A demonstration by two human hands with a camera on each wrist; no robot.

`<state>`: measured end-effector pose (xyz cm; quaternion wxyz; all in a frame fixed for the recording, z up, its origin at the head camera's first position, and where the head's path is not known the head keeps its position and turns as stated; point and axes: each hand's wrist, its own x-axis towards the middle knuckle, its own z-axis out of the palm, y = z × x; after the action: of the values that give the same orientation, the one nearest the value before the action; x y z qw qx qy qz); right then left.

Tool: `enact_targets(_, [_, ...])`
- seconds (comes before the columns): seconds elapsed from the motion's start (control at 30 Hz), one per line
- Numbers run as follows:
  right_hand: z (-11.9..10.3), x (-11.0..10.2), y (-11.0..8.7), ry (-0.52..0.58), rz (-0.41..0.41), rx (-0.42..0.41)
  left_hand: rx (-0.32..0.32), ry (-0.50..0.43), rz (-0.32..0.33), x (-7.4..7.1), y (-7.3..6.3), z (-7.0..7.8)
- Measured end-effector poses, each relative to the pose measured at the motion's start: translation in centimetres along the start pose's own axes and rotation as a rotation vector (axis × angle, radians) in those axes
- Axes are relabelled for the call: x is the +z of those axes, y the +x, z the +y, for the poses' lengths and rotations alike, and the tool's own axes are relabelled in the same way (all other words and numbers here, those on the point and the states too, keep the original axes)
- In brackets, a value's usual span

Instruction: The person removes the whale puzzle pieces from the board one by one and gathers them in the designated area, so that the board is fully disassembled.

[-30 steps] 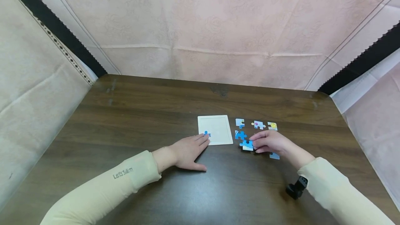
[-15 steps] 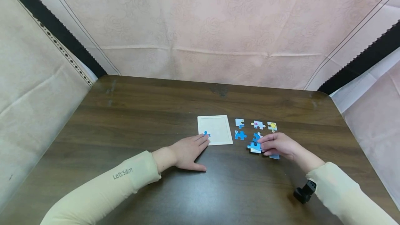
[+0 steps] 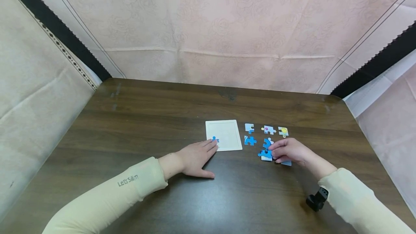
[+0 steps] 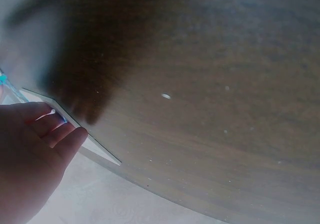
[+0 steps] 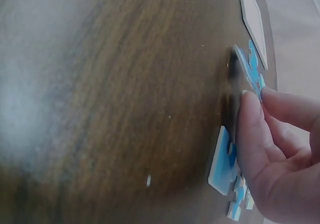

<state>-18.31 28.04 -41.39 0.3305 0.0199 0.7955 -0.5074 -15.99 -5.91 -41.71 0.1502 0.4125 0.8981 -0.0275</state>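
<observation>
My left hand (image 3: 198, 158) lies with straight fingers over the near left corner of the white puzzle frame (image 3: 229, 133). Its fingertips touch a small blue puzzle piece (image 3: 215, 139) inside that frame, and the hand covers part of it. To the right, my right hand (image 3: 289, 152) pinches a blue-and-white puzzle piece (image 3: 266, 155) between thumb and fingers. In the right wrist view this piece (image 5: 245, 66) tilts off the table at the fingertips. Just behind it lies another blue piece (image 3: 267, 143), partly overlapped by the fingers. A light blue piece (image 3: 286, 163) shows beneath the right hand.
Several loose pieces lie right of the frame: a blue one (image 3: 250, 140), a light blue one (image 3: 249, 128), one with a pink swirl (image 3: 268, 130) and one with a yellow sun (image 3: 283, 131). Pale cloth (image 3: 211, 28) hangs behind the brown table (image 3: 156, 100).
My right hand has moved right, away from the frame, carrying the blue-and-white puzzle piece, and has nearly stopped over the last half second. My left hand has stayed in place.
</observation>
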Motion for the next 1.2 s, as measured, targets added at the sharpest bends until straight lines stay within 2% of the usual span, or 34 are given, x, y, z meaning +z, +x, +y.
enact_targets(0.33, [-0.6, 0.1, -0.7, -0.083, 0.037, 0.008, -0.005, -0.001, -0.008, 0.0, 0.0, 0.0])
enact_targets(0.77, [-1.1, -0.2, -1.4, -0.186, 0.038, 0.005, -0.002, -0.004, -0.007, -0.1, 0.0, 0.1])
enact_targets(1.0, [-1.3, -0.2, -1.1, -0.165, 0.039, 0.006, -0.001, -0.012, -0.006, 0.0, 0.1, -0.1])
enact_targets(1.2, [-1.9, 0.1, -0.3, -0.121, 0.016, -0.008, 0.011, -0.029, 0.03, -0.1, 0.0, -0.5])
